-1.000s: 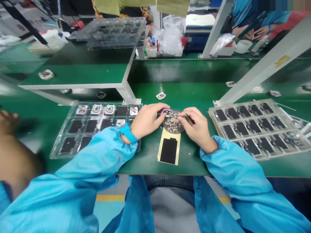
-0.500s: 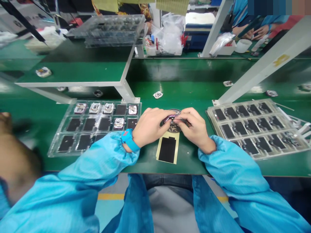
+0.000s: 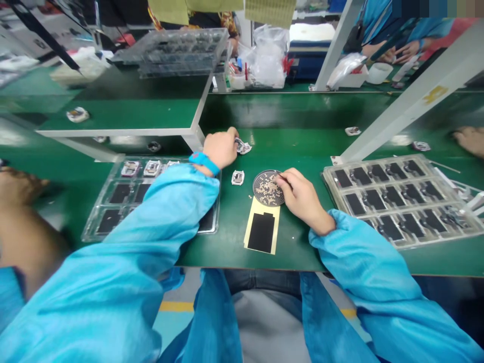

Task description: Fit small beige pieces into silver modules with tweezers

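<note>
My left hand (image 3: 221, 147) reaches forward, its fingers closed at a small white metal part (image 3: 244, 147) on the green table. Nearer me, another white part (image 3: 238, 177) lies by itself. My right hand (image 3: 300, 195) is pinched on a thin dark tool, perhaps tweezers (image 3: 280, 176), over the right side of a round dark dish (image 3: 269, 188). Many tiny tan pieces are scattered on that dish. Just below it lies a yellow sheet (image 3: 249, 234) with a black rectangle (image 3: 261, 232) on it.
A clear tray (image 3: 88, 224) with white parts and black pads is at left, partly under my sleeve. Stacked trays (image 3: 330, 184) with black pads are at right. White shelf legs (image 3: 193, 141) stand beyond. Other people's hands show at the left (image 3: 18, 186) and right (image 3: 471, 140) edges.
My left hand has moved forward and left, away from the dish, to the white part. A white part now lies left of the dish. The dish and its pieces are uncovered.
</note>
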`<move>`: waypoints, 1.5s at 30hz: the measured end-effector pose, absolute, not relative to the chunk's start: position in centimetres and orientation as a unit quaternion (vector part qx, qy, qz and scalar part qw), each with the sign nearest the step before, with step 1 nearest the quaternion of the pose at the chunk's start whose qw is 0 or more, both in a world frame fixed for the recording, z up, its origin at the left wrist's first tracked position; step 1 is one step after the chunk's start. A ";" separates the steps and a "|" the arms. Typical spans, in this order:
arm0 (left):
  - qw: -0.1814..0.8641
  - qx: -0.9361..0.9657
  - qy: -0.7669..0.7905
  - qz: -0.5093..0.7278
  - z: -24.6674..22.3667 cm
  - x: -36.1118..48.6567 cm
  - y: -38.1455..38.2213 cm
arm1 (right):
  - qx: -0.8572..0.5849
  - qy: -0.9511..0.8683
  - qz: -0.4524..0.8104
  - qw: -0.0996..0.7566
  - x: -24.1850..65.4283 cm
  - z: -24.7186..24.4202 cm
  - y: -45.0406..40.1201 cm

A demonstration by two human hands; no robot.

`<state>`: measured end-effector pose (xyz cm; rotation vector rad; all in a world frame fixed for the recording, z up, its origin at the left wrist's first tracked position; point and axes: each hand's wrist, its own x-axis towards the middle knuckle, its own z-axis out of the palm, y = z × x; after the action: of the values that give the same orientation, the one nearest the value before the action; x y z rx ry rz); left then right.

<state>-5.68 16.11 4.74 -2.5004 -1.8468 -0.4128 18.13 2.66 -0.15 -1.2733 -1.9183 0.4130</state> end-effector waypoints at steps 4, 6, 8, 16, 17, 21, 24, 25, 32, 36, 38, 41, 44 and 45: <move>0.016 -0.782 -0.616 -0.096 3.0 -5.9 20.3 | -0.482 -0.730 0.167 0.455 18.1 -0.1 2.9; 0.017 -0.789 -0.603 -0.115 1.9 -5.8 20.6 | -0.475 -0.708 0.179 0.492 18.0 0.6 2.7; 0.005 -0.800 -0.588 -0.120 1.0 -5.8 20.1 | -0.470 -0.692 0.194 0.512 17.9 1.4 2.2; -0.009 -0.785 -0.590 -0.189 1.3 -6.8 17.9 | -0.522 -0.615 0.298 0.511 18.2 1.5 1.7; -0.033 -0.774 -0.597 -0.209 1.7 -6.8 17.5 | -0.522 -0.597 0.349 0.500 18.1 1.3 1.8; -0.201 -0.701 -0.581 -0.362 3.2 -7.0 14.6 | -0.470 -0.611 0.458 0.443 17.4 0.9 2.0; -0.437 -0.591 -0.506 -0.452 4.1 -7.0 11.2 | -0.452 -0.680 0.428 0.387 17.4 1.0 2.0; -0.520 -0.547 -0.471 -0.457 4.3 -7.0 10.0 | -0.450 -0.697 0.416 0.371 17.5 1.0 1.9; -0.762 -0.397 -0.374 -0.349 3.2 -6.2 4.6 | -0.478 -0.720 0.400 0.305 18.1 0.7 2.0; -0.725 -0.492 -0.409 -0.254 1.9 -5.5 4.0 | -0.480 -0.718 0.400 0.305 18.0 0.7 2.1; -0.706 -0.545 -0.401 -0.209 1.6 -5.4 3.8 | -0.478 -0.717 0.404 0.306 18.0 0.7 2.1; -0.646 -0.626 -0.391 -0.196 1.1 -5.4 3.3 | -0.477 -0.717 0.406 0.306 18.1 0.6 2.1; -0.548 -0.697 -0.414 -0.207 0.5 -5.6 2.9 | -0.477 -0.718 0.404 0.308 18.1 0.5 2.1; -0.527 -0.707 -0.422 -0.208 0.3 -5.6 2.9 | -0.476 -0.719 0.403 0.308 18.1 0.5 2.1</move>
<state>-5.64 2.86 0.28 -3.5408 -2.1132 -1.0394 18.06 2.08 0.45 -1.2593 -1.9000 1.0645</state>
